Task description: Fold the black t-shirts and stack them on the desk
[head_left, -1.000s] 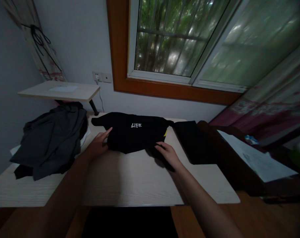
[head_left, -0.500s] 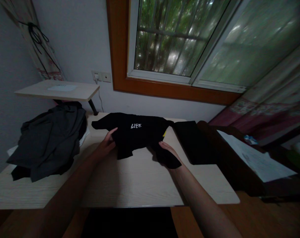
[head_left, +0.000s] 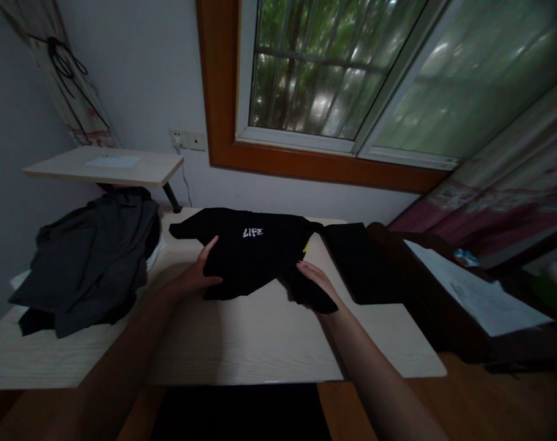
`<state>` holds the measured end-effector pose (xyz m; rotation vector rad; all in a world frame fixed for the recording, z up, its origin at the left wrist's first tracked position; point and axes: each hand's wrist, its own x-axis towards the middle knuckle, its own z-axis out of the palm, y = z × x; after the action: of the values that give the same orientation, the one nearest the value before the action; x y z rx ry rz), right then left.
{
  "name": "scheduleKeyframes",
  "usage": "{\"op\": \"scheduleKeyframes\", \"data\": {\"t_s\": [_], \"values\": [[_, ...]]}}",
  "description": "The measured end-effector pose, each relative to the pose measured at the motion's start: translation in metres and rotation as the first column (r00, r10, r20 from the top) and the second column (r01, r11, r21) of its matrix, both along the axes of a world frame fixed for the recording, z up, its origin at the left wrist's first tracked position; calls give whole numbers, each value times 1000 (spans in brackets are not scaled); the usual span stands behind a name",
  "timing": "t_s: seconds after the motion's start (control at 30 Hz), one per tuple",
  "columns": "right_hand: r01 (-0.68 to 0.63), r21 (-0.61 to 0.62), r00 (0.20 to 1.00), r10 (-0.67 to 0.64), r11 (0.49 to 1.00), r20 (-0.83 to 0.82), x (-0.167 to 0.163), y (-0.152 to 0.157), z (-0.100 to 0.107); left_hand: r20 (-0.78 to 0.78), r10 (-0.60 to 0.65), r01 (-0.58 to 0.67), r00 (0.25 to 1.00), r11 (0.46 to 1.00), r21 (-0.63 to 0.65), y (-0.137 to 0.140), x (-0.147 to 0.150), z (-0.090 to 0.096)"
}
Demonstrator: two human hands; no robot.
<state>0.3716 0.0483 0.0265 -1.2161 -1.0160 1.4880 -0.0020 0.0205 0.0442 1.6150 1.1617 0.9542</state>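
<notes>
A black shirt (head_left: 264, 254) with white lettering on it lies spread across the pale table. One sleeve reaches out to the left, and a small yellow patch shows at its right edge. My left hand (head_left: 198, 272) rests against the shirt's left side, thumb and fingers spread apart around the edge of the cloth. At the lower right, my right hand (head_left: 317, 278) is closed on the shirt's near edge. A flap of black cloth hangs over that palm and wrist and hides most of the fingers.
Grey and dark clothes (head_left: 92, 257) are heaped on the left under a small raised shelf (head_left: 154, 168). A flat black item (head_left: 361, 263) lies at the table's right end. Beyond it are a brown piece of furniture and a white sheet (head_left: 466, 285). A window stands behind the table (head_left: 269, 349).
My left hand has spread wider, and the shirt's lower left part has been pushed out into a smoother, rounder outline nearer me. My right hand has barely moved.
</notes>
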Motion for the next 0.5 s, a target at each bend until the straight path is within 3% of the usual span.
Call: {"op": "scheduleKeyframes", "data": {"t_s": [0.13, 0.27, 0.4, 0.5], "values": [[-73, 86, 981, 56, 994, 185, 15, 1, 16, 206, 46, -7, 977, 983, -185, -1, -4, 8], [-150, 192, 953, 90, 970, 290, 33, -2, 35, 362, 230, -129, 903, 950, -283, 1, -16, 11], [-168, 245, 927, 69, 955, 368, 49, -7, 47, 329, 336, -223, 883, 915, -335, 4, -27, 8], [-191, 218, 918, 95, 957, 384, 57, -12, 52, 223, 296, -242, 929, 940, -240, 7, -32, 4]]}}
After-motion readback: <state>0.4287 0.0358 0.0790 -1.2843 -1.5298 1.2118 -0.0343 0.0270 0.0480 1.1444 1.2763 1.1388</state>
